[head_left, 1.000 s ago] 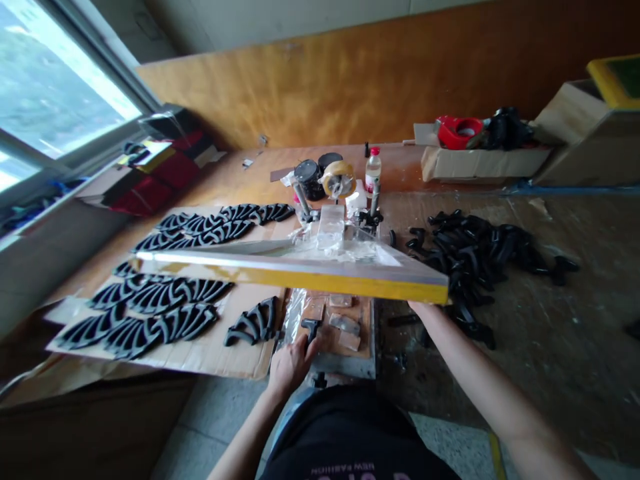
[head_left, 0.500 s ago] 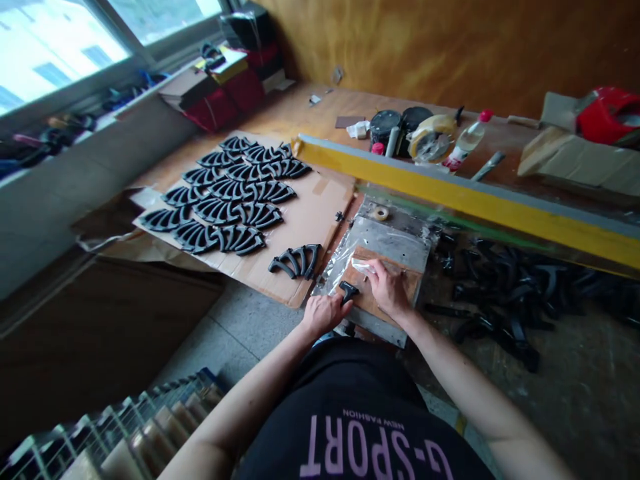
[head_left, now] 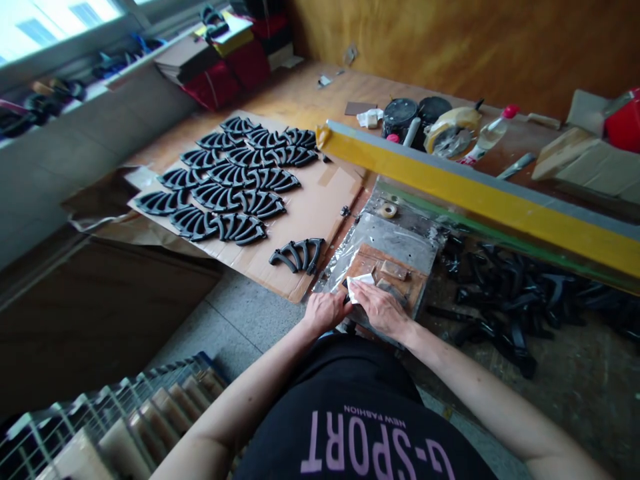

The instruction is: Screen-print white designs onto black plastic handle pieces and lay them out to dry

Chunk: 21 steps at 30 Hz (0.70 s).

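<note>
Two bare hands meet over the wooden board [head_left: 369, 255]. The left hand [head_left: 326, 312] has its fingers closed on a black part [head_left: 346, 299], mostly hidden. The right hand [head_left: 383, 308], fingers together and only slightly bent, holds a crumpled white tissue [head_left: 358, 288] against that part; its thumb is hidden. The step in hand looks like wiping; it calls for a firm left grip and light, even pressure. The board is rough-grained, with flat blocks [head_left: 395, 270] at two o'clock, on a dull metal plate [head_left: 400, 233]. A tape roll [head_left: 388, 211] lies at one. At ten, smooth, curved black pieces [head_left: 233, 170] fan across matte cardboard [head_left: 325, 217]; at three, glossier ones form a tangled pile [head_left: 515, 293] below a straight-edged yellow-and-grey frame [head_left: 450, 175].
</note>
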Each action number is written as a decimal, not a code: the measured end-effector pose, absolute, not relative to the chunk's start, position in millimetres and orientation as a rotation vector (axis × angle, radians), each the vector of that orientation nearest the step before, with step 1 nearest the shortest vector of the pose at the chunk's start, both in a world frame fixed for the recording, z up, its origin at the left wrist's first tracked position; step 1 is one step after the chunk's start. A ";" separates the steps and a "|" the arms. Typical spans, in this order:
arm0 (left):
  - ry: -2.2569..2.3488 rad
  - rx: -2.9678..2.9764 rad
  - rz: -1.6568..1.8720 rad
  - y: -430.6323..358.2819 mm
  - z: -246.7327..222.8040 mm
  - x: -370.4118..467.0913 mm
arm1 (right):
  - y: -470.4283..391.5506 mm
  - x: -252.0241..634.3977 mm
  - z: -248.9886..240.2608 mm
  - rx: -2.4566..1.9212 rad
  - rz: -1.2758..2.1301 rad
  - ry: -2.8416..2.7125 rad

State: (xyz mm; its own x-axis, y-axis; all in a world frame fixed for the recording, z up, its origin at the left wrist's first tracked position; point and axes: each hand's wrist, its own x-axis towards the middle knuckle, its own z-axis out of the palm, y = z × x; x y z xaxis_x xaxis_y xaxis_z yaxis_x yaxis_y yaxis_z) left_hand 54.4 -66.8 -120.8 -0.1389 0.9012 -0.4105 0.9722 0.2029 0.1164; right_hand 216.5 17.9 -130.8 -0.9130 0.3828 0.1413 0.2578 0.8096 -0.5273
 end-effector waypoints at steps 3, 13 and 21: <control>2.092 1.737 -0.260 -66.4 -120.3 54.4 | 20.6 214.0 -128.2 -0.524 0.796 -2.763; 2.098 1.734 -0.259 -66.9 -122.1 54.3 | 25.9 219.0 -115.3 -0.583 0.892 -2.815; 2.081 1.763 -0.257 -63.8 -116.0 51.6 | 49.9 231.8 -113.4 -1.264 1.231 -1.873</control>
